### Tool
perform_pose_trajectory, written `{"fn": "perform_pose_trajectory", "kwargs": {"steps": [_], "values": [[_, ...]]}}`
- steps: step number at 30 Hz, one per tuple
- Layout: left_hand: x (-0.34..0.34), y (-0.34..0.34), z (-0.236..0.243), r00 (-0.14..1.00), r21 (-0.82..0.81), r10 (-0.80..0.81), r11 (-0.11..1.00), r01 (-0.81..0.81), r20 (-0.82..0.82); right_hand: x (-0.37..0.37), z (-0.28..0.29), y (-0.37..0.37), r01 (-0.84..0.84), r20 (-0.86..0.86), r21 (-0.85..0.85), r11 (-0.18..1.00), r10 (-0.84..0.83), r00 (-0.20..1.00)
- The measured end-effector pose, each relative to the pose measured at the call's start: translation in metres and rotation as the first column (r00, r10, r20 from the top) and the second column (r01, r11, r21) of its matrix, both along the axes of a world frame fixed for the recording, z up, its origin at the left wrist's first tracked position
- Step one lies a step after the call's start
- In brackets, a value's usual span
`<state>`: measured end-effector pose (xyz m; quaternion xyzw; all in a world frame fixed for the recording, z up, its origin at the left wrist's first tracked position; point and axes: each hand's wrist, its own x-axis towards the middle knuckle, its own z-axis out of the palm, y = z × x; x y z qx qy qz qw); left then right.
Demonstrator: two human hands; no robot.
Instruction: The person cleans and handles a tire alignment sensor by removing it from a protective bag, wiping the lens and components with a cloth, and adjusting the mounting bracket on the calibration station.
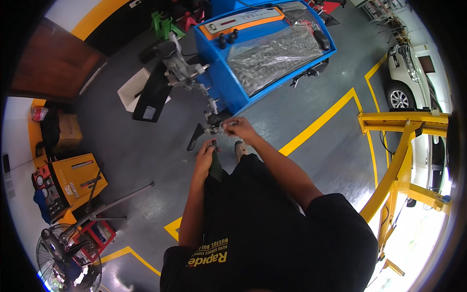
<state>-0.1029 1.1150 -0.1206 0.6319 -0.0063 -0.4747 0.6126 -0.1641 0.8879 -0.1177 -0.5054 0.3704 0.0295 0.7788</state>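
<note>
My right hand [238,128] reaches in front of me with its fingers closed on the end of a metal clamp [212,129]. The clamp is mounted low at the near corner of a blue cabinet [233,90]; a flat black plate [195,136] sticks out from it. Just below and to the left, my left hand [206,152] is closed around a small dark object, mostly hidden by the fingers. A dark green piece [215,168], perhaps cloth, shows beside that hand. Higher on the cabinet's left side hangs a larger metal clamp [182,70] with a long black plate [154,97].
An orange-edged control panel [243,23] and clear plastic sheeting [275,58] top the cabinet. A white bin [130,90] stands left. Further left are a yellow machine [80,180] and a fan [65,260]. At right, a yellow lift post [396,170] stands near a white vehicle [406,80].
</note>
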Motion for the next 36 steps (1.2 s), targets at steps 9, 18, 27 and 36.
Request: {"fn": "perform_pose_trajectory", "kwargs": {"steps": [9, 18, 27, 36], "values": [[0.093, -0.012, 0.005, 0.983, 0.017, -0.145, 0.989, 0.144, 0.111, 0.077, -0.068, 0.038, -0.419, -0.560, -0.789, 0.449, -0.244, 0.792], [0.145, -0.030, -0.043, 0.989, 0.107, -0.148, 0.983, 0.146, 0.012, 0.096, -0.054, 0.043, -0.602, -0.757, -0.486, 0.633, 0.039, 0.652], [0.214, -0.082, -0.109, 0.911, 0.295, -0.384, 0.897, 0.330, 0.149, 0.099, -0.043, 0.040, -0.564, -0.705, -0.518, 0.643, 0.052, 0.707], [0.268, -0.139, -0.229, 0.643, 0.433, -0.754, 0.627, 0.647, 0.132, 0.093, -0.064, 0.041, -0.643, -0.647, -0.682, 0.348, 0.122, 0.752]]}}
